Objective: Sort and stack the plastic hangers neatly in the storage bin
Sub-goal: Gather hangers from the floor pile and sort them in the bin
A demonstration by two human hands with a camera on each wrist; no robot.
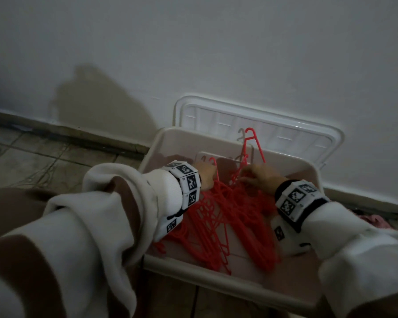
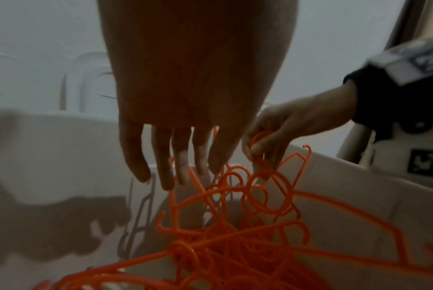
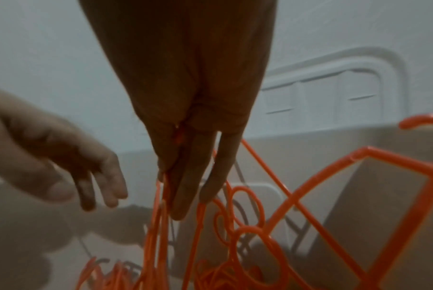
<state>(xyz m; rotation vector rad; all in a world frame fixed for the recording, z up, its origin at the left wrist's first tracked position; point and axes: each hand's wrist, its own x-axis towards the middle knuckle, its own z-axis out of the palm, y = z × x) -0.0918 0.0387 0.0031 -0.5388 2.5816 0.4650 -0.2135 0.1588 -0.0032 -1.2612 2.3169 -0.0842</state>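
The storage bin is sitting on the floor against the wall, with its lid leaning upright behind the bin's far edge. The red plastic hangers are lying inside the bin in a loose, overlapping heap — hooks pointing toward the far side, several crossing one another, one hanger standing up above the far rim.

Both hands are working at the hook end of the heap, near the far side of the bin. The right hand is pinching a cluster of hook necks, its fingers curled about them; the right wrist view is showing red plastic caught between the closed fingers. The left hand is hanging over the hooks with fingers straight and spread, gripping nothing; whether the tips are touching plastic cannot be told.

Assessment: the step in hand is gathering and aligning hooks, with the stacking not yet done. The next move is likely calling for the left hand to steady or separate tangled shoulders while the right draws its bunch free — snagged hooks being the evident risk.
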